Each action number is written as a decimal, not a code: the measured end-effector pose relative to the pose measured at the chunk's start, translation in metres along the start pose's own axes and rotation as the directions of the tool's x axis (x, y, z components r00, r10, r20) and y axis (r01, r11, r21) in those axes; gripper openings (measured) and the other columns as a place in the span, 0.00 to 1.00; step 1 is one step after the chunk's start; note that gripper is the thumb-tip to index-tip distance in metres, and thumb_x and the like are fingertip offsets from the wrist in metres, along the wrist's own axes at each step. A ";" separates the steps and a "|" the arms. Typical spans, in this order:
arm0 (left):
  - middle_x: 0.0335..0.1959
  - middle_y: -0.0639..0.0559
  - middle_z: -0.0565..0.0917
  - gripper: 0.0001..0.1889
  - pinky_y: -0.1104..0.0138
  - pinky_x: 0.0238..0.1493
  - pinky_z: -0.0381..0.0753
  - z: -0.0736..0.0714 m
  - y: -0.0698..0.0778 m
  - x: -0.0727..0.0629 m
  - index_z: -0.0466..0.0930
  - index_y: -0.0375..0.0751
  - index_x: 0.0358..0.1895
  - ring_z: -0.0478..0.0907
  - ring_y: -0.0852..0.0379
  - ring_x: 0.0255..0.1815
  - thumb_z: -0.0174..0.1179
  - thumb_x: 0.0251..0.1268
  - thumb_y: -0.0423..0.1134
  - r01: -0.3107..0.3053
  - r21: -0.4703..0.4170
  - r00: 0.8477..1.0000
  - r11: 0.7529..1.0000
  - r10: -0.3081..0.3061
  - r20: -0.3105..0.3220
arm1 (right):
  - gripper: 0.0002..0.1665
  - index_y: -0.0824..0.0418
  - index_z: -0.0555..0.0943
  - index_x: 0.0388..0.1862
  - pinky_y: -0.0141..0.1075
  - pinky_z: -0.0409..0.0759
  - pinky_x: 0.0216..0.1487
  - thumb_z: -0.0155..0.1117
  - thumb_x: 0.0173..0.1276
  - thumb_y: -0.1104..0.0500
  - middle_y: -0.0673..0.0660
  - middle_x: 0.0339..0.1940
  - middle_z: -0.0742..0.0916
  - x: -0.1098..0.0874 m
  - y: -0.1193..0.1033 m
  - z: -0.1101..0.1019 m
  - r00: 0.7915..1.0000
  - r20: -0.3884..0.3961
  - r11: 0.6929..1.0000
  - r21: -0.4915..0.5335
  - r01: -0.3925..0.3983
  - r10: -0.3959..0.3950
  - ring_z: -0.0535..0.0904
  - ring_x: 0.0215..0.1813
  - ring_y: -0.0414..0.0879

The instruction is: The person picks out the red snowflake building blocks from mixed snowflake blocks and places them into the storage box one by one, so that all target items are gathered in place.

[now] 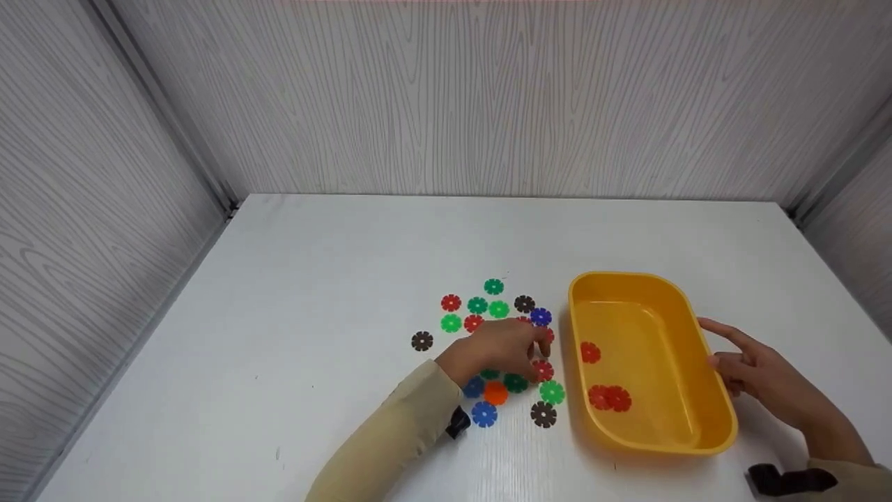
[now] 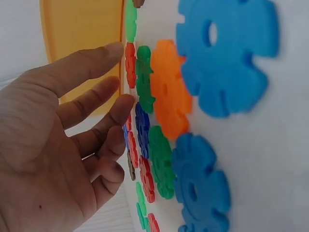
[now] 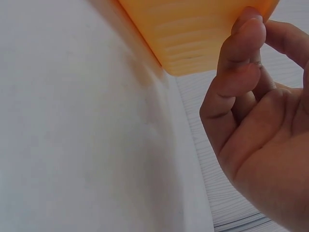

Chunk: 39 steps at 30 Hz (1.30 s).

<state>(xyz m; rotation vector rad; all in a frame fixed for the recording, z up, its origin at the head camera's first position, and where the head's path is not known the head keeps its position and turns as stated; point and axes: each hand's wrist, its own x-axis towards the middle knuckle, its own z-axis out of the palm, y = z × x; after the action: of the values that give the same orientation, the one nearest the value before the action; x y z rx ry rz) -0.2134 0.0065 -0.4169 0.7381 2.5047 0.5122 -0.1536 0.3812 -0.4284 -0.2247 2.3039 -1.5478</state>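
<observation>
My left hand [image 1: 505, 345] is over a group of coloured snowflake discs. Its thumb and fingers are loosely bent, and a fingertip is right at a red snowflake disc [image 1: 543, 370]. In the left wrist view the same red disc [image 2: 130, 65] shows beside the fingertips, with a green disc [image 2: 144, 79] and an orange disc [image 2: 169, 89] close by. Nothing shows gripped there. My right hand [image 1: 773, 380] touches the right outer side of the yellow tray [image 1: 721, 418], one finger stretched toward its rim. Several red discs [image 1: 619, 399] lie inside the tray.
Other discs lie around the left hand, such as a black disc [image 1: 421, 341] at left, a blue disc [image 1: 484, 414] in front and a green disc [image 1: 493, 286] behind. The white table [image 1: 313, 279] ends at grey wood-grain panels [image 1: 446, 97].
</observation>
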 end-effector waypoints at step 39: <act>0.36 0.59 0.77 0.17 0.71 0.34 0.79 0.006 0.000 -0.004 0.75 0.60 0.43 0.74 0.58 0.33 0.71 0.53 0.40 -0.008 -0.084 1.000 0.996 0.006 -0.023 | 0.32 0.50 0.51 0.78 0.38 0.69 0.28 0.45 0.78 0.55 0.49 0.20 0.73 -0.001 -0.003 0.001 1.000 -0.015 0.999 -0.035 -0.018 0.018 0.68 0.25 0.49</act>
<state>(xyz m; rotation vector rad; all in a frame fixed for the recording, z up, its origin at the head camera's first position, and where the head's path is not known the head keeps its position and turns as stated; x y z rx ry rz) -0.2077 0.0054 -0.4206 0.7131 2.4858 0.6277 -0.1525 0.3794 -0.4263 -0.2019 2.3390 -1.5062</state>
